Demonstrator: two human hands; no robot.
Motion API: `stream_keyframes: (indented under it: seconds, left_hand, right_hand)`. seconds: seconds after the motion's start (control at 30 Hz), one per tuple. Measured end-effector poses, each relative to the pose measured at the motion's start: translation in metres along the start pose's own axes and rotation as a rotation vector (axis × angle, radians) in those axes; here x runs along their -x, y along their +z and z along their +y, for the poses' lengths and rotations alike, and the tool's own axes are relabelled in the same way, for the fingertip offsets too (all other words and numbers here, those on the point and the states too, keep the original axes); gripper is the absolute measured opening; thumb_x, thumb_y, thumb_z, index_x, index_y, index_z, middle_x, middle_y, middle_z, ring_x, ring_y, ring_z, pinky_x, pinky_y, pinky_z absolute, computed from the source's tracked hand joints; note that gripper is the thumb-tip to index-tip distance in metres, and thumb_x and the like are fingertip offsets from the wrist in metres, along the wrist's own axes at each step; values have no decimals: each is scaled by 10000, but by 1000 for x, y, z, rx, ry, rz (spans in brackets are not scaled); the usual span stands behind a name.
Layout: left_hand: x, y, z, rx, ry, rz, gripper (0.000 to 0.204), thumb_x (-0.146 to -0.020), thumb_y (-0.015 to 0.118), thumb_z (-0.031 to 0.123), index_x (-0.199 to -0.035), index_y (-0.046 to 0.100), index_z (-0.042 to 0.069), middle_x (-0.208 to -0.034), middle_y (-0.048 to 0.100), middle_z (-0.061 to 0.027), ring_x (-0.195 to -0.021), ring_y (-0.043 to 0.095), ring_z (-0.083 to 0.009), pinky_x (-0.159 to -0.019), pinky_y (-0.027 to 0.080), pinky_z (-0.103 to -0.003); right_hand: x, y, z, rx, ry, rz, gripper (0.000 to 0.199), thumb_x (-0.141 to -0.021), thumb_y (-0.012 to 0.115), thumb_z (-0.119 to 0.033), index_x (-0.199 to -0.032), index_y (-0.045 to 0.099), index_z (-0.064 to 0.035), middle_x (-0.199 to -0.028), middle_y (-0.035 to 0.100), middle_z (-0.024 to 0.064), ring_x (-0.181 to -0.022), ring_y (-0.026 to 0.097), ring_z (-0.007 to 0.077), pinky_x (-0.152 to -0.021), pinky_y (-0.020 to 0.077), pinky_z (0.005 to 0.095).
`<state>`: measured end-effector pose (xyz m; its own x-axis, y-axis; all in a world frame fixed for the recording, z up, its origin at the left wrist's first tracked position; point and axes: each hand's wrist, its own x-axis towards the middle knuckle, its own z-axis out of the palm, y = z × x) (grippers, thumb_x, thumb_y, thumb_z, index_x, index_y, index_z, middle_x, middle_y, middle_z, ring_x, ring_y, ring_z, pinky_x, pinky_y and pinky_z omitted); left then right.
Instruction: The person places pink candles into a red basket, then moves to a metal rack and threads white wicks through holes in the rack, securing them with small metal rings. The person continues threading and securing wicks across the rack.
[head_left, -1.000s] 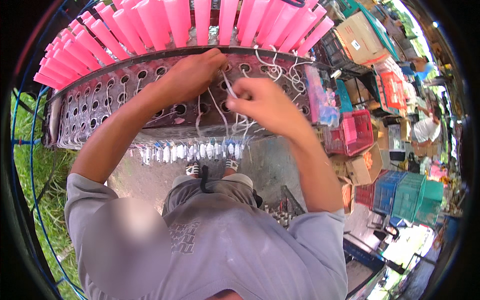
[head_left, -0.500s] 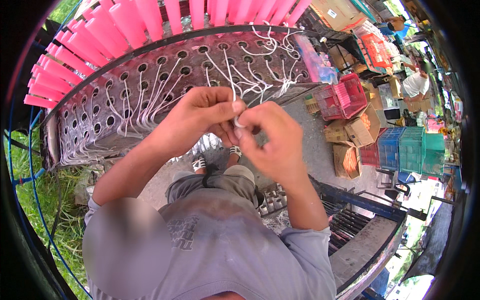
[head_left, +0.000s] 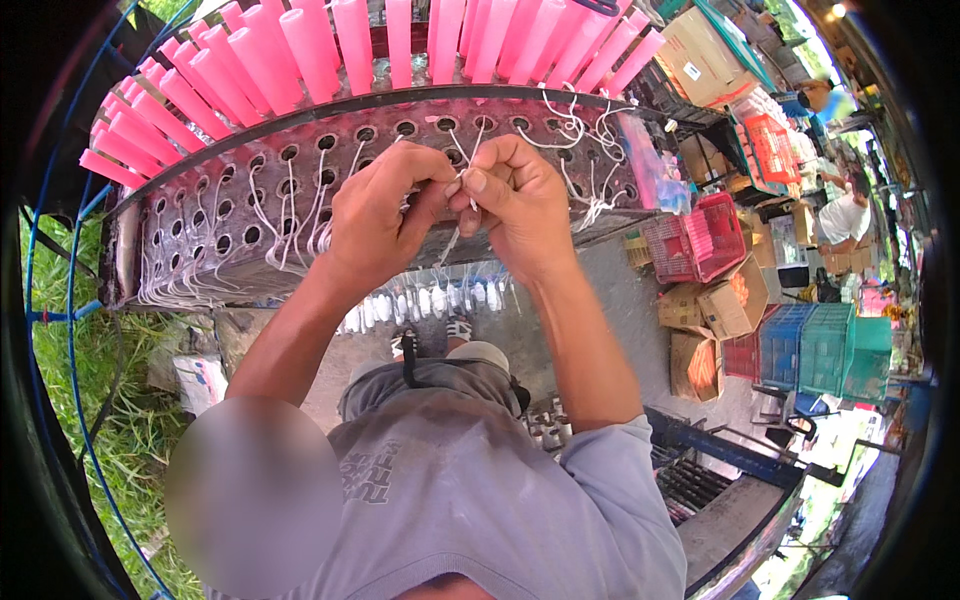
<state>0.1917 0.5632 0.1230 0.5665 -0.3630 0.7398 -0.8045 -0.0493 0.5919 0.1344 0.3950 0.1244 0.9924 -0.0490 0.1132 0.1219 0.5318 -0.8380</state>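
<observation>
A white cord [head_left: 476,143], which looks like candle wick, rises from a hole in the long moulding rack [head_left: 310,135]. My left hand [head_left: 390,200] pinches it near the rack's front edge. My right hand [head_left: 520,205] meets the left fingertips and pinches the same cord, where it seems crossed or knotted; the fingers partly hide that spot. Other white cords [head_left: 256,200] come out of the rows of holes and droop over the front. Pink candles [head_left: 355,50] stand in a row along the rack's far side.
White bobbins [head_left: 440,300] hang below the rack. To the right are a red crate [head_left: 715,235], cardboard boxes [head_left: 735,305], blue [head_left: 785,345] and green crates [head_left: 828,350]. A metal frame [head_left: 730,450] stands near my right side. Another person [head_left: 845,218] is farther off.
Both hands have moved away from me, up over the rack's front edge, still pinching cord together. My view has shifted, and more of the hanging bobbins show.
</observation>
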Motion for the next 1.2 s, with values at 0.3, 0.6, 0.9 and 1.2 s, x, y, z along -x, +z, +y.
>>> stream_keyframes:
  seconds: [0.3,0.6,0.9,1.2]
  left_hand:
    - [-25,41,11,-157,-20,80,181,-826,775,-52,-960,673,18,-913,711,-105,-808,715,-244,-696,565,-323]
    - [-95,59,-52,-340,-320,20,96,-946,658,129,-987,685,46,-832,709,-146,-717,695,-293,-658,536,-366]
    - [-106,79,-63,-666,-398,-228,137,-916,665,150,-1040,688,96,-846,712,-155,-794,694,-356,-733,545,-476]
    - [-57,27,-54,-267,-350,-617,195,-880,705,12,-1073,694,36,-966,693,-124,-918,691,-254,-829,534,-386]
  right_hand:
    - [-5,-23,-36,529,-25,22,192,-1059,613,-208,-1080,620,-18,-870,677,14,-754,580,69,-681,487,242]
    - [-78,-89,-76,1214,-342,-184,112,-941,664,-110,-1020,686,-32,-850,713,125,-748,694,254,-675,534,400]
    - [-77,-101,-56,1672,-265,-514,260,-873,561,-63,-1113,660,-61,-949,696,214,-900,697,408,-772,561,529]
    - [-56,-78,-78,1456,21,-362,285,-929,677,-353,-969,740,-78,-995,700,140,-943,689,367,-827,535,469]
